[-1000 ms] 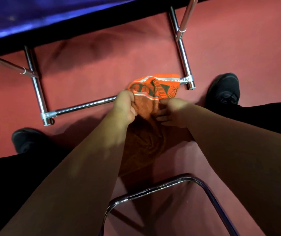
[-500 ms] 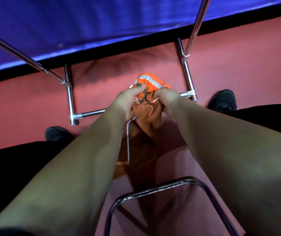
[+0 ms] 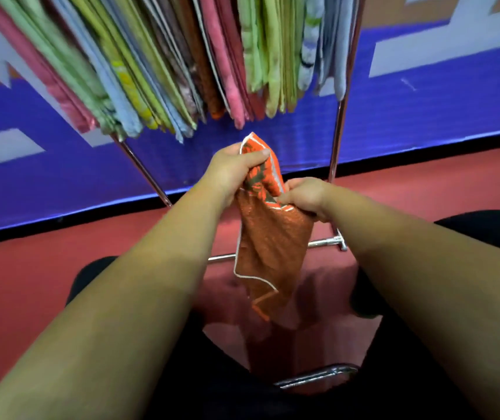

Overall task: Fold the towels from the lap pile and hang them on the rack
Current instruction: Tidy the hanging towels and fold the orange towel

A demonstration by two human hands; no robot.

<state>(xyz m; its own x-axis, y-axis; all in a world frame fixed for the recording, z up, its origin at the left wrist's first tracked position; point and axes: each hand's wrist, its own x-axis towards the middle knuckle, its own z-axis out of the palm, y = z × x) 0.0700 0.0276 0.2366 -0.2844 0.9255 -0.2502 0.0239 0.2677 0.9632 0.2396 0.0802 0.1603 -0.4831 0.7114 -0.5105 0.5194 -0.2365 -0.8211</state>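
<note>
An orange towel with a white edge and a dark pattern hangs in front of me, bunched at its top. My left hand pinches its upper corner. Slightly lower, my right hand grips the cloth on its right side. The lower half of the towel dangles loose between my knees. Behind it stands the chrome rack, its upper rail packed with several hung towels in pink, green, blue and yellow.
The rack's low crossbar runs along the red floor behind the towel. A blue and white wall panel stands behind the rack. A chrome chair frame shows between my dark trouser legs.
My view has tilted up, bringing the hung towels into sight. Both hands have lifted the orange towel from floor level, the left hand now higher than the right.
</note>
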